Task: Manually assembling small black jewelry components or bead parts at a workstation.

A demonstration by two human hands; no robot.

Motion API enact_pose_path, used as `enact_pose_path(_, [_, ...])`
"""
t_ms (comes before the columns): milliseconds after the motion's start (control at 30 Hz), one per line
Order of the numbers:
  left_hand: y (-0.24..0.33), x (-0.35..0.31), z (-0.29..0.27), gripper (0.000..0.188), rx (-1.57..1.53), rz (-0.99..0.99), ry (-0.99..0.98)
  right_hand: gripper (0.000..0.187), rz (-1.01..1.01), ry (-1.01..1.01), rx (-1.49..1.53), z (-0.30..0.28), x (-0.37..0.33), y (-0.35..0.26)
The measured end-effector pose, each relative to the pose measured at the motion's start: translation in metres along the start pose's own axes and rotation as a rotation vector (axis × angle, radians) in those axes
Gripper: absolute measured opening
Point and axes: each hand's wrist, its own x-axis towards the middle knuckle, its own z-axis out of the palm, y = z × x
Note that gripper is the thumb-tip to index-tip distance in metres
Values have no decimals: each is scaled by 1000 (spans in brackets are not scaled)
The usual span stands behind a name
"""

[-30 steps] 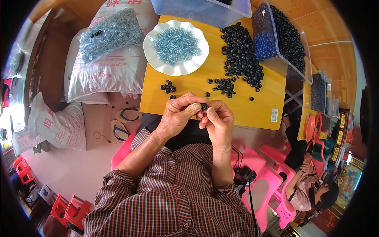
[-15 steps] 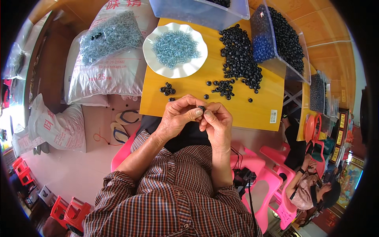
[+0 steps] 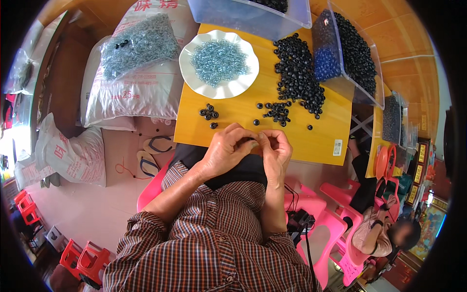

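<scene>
Just over the near edge of the yellow table (image 3: 321,141), my left hand (image 3: 226,150) and my right hand (image 3: 275,152) meet, their fingers pinched together. Between the fingertips they hold a black bead, now almost wholly hidden by the fingers. Beyond my left hand lies a small group of black beads (image 3: 208,113), with a single bead (image 3: 213,125) nearer me. Past my right hand are a looser cluster of black beads (image 3: 277,113) and a large pile of them (image 3: 296,73). A white scalloped plate (image 3: 188,75) holds small clear bluish beads (image 3: 219,63).
Clear plastic bins (image 3: 248,22) with black beads stand at the far edge; the right bin (image 3: 357,90) also has blue ones. Left of the table are white sacks (image 3: 131,104) with a bag of clear beads (image 3: 141,48). Pink chairs (image 3: 326,243) and a seated person (image 3: 374,233) are at right.
My fingers have closed further over the black bead, which showed between the thumbs before. My right hand has turned slightly. The seated person at right has shifted their head and arms.
</scene>
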Motion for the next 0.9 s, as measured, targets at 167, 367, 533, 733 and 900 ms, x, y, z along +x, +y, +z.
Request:
enact_pose_path(167, [-1, 6, -1, 18, 540, 330, 248, 8, -109, 127, -153, -4, 4, 13])
enact_pose_path(367, [-3, 9, -22, 21, 902, 290, 390, 6, -356, 172, -353, -1, 14, 17])
enact_pose_path(533, [-11, 10, -23, 18, 958, 284, 413, 9, -520, 225, -539, -1, 24, 13])
enact_pose_path(733, [-11, 11, -24, 18, 967, 273, 445, 13, -565, 250, -652, 2, 33, 14])
enact_pose_path(900, [-10, 12, -24, 21, 956, 253, 484, 17, -615, 257, -736, 3, 36, 12])
